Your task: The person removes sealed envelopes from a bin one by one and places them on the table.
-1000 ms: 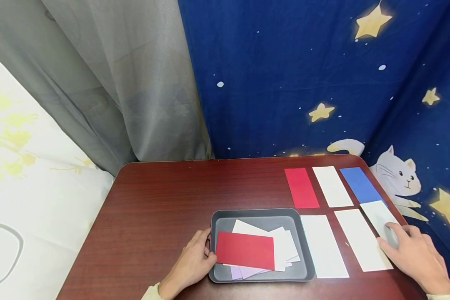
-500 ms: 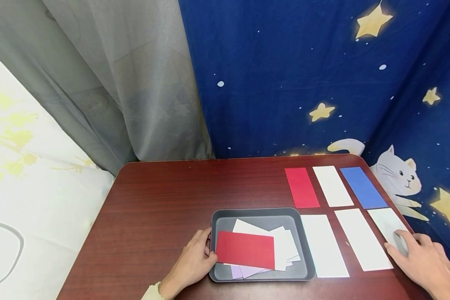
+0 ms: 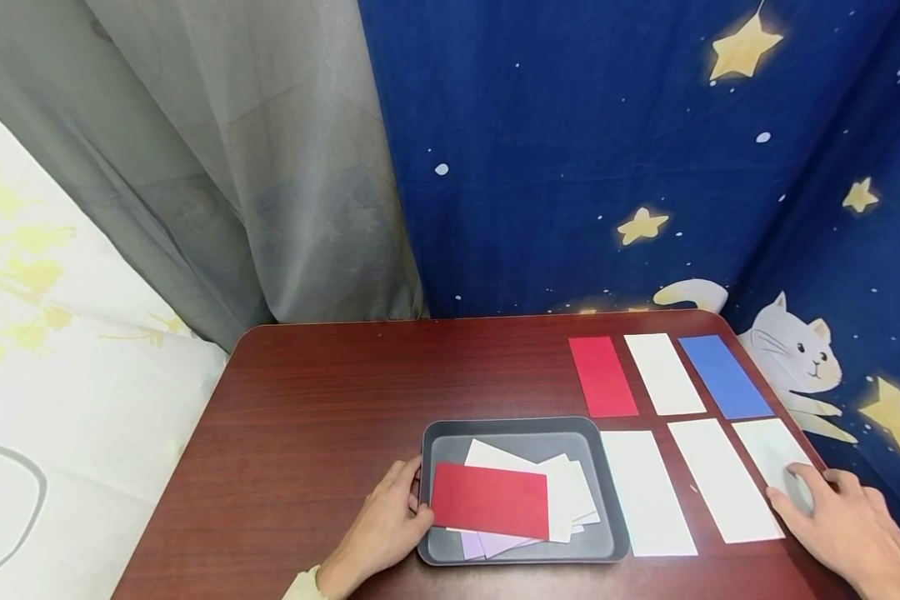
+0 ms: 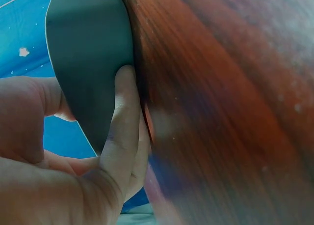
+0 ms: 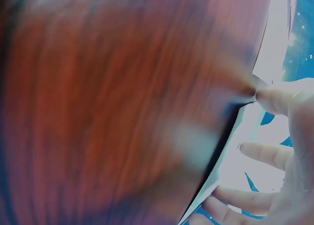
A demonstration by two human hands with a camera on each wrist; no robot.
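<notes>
My left hand point(image 3: 385, 518) grips the left rim of a shallow dark grey tray point(image 3: 513, 427); in the left wrist view its fingers point(image 4: 126, 102) lie along the outer wall. A red card point(image 3: 490, 500) lies on top of several white and pale purple cards inside. At the right, my right hand point(image 3: 843, 521) holds the lower part of a white card point(image 3: 768, 446) near the table edge, partly covering it. In the right wrist view the thumb and curved fingers are around the card point(image 5: 235, 154), whose long edge shows.
Beside the tray lie two white cards point(image 3: 648, 492) point(image 3: 723, 479). Behind them, a red card point(image 3: 603, 377), another white card point(image 3: 665, 373) and a blue card point(image 3: 725, 377) form a row. A blue star-patterned curtain point(image 3: 540, 167) hangs behind the brown table point(image 3: 307, 400).
My right hand has drawn its white card nearer and to the right, off the blue card's lower end, into line with the front row. The left hand and tray have stayed put.
</notes>
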